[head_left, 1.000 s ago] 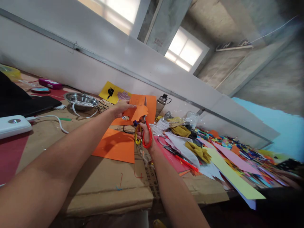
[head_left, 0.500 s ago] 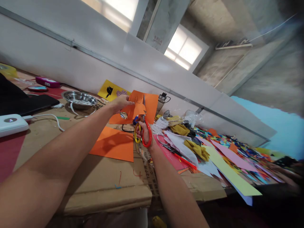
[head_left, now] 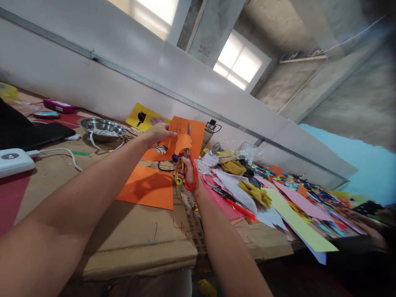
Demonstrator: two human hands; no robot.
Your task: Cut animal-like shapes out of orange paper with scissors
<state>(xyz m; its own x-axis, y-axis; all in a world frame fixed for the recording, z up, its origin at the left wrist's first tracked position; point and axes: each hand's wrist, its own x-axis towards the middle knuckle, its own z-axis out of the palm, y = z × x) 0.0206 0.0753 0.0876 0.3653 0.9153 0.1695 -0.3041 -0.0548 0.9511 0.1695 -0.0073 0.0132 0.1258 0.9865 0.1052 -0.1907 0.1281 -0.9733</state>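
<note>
My left hand pinches the left side of an orange paper sheet, held upright above the table, with a dark wavy outline drawn on it. In my right hand are scissors with one red and one yellow handle loop, their blades pointing up at the sheet. A cut flap of the paper curls forward by the blades. Below, a second orange sheet lies flat on the cardboard-covered table.
A steel bowl, a white device with a cable and a yellow sheet are at left. Right of my hands lie other scissors, a yellow cloth-like piece and many paper scraps. Another person's hand is at far right.
The orange sheet and the scissors have tilted slightly, and more of the drawn outline shows. Both hands keep their hold. The whole view has shifted a little.
</note>
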